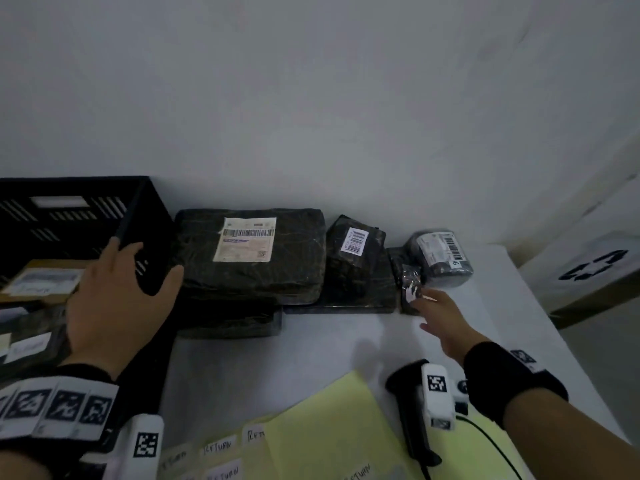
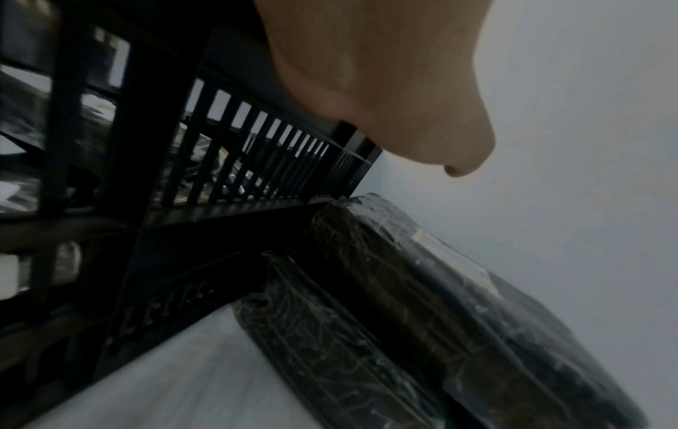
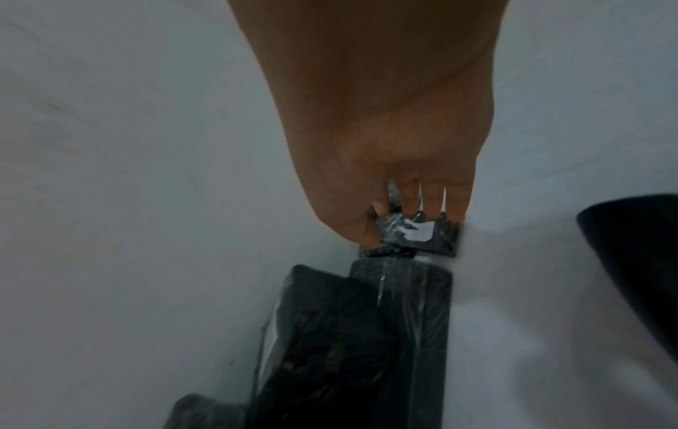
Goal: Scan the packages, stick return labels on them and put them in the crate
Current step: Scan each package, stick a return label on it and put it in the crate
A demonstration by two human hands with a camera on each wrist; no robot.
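Note:
A black slatted crate (image 1: 69,188) stands at the left with labelled packages inside. My left hand (image 1: 138,268) grips its near right corner, fingers over the rim (image 2: 352,136) and thumb outside. Black-wrapped packages line the wall: a large one (image 1: 252,251) with a white shipping label, a medium one (image 1: 356,258) with a barcode, and a grey rounded one (image 1: 443,258). My right hand (image 1: 426,303) reaches to a small black package (image 1: 410,289). In the right wrist view, thumb and fingers pinch this small package (image 3: 414,235) around its white label.
A black barcode scanner (image 1: 415,410) lies on the white table near my right wrist, beside a yellow sheet (image 1: 329,427) with handwritten RETURN labels (image 1: 221,448). Flat black packages (image 1: 228,317) lie under the large ones. A cardboard box (image 1: 588,271) with a recycling symbol stands off the table's right edge.

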